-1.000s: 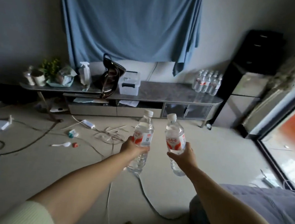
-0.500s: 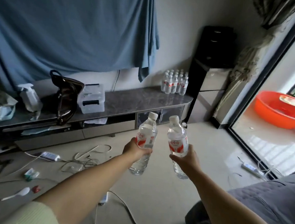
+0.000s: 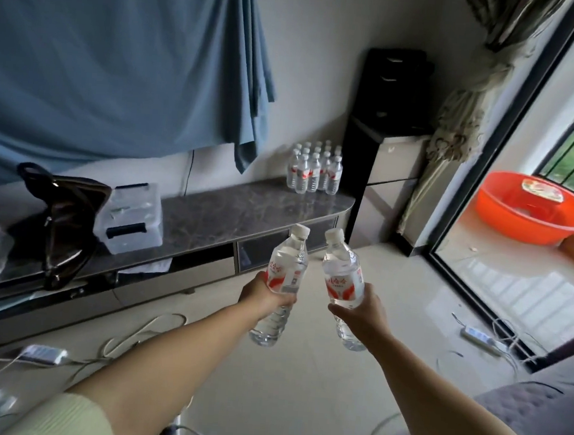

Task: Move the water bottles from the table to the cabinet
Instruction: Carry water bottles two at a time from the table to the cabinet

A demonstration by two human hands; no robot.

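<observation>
One head-worn wide-angle view looks forward and down from above both outstretched forearms; it faces the dark marble-topped cabinet (image 3: 231,209), which runs across the middle distance at a slant; the floor lies below it, a blue cloth (image 3: 113,56) hangs above it, and a glass door (image 3: 506,207) stands to its right; no second view.

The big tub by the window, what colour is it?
Orange-red tub, seen in the head view.
</observation>
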